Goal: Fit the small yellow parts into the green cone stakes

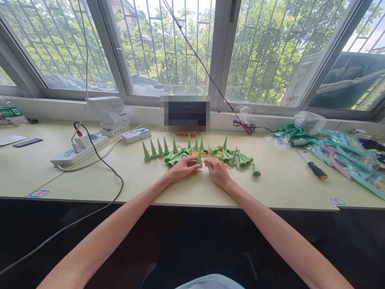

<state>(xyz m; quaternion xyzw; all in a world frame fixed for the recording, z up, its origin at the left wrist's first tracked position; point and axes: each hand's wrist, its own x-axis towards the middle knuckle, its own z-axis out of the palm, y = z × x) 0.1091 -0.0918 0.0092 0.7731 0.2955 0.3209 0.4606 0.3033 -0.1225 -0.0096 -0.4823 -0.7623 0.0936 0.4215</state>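
Note:
My left hand (184, 168) is closed on a green cone (199, 155), which stands tip up at the front middle of the table. Close on its right, my right hand (217, 170) has its fingers pressed together by the cone's lower part; whatever they pinch is too small or hidden to name. Behind both hands lies a heap of small yellow pieces (195, 153). More green cones surround it, some upright in a row like the cone at far left (146, 152), others lying on their sides like the cone at right (256, 170).
To the left are a white power strip (80, 150), a black cable (116, 176) over the table edge and stacked white boxes (110, 114). At the right lie a screwdriver (317, 170) and turquoise plastic packages (345, 154). A blurred dark panel (185, 114) stands at the back.

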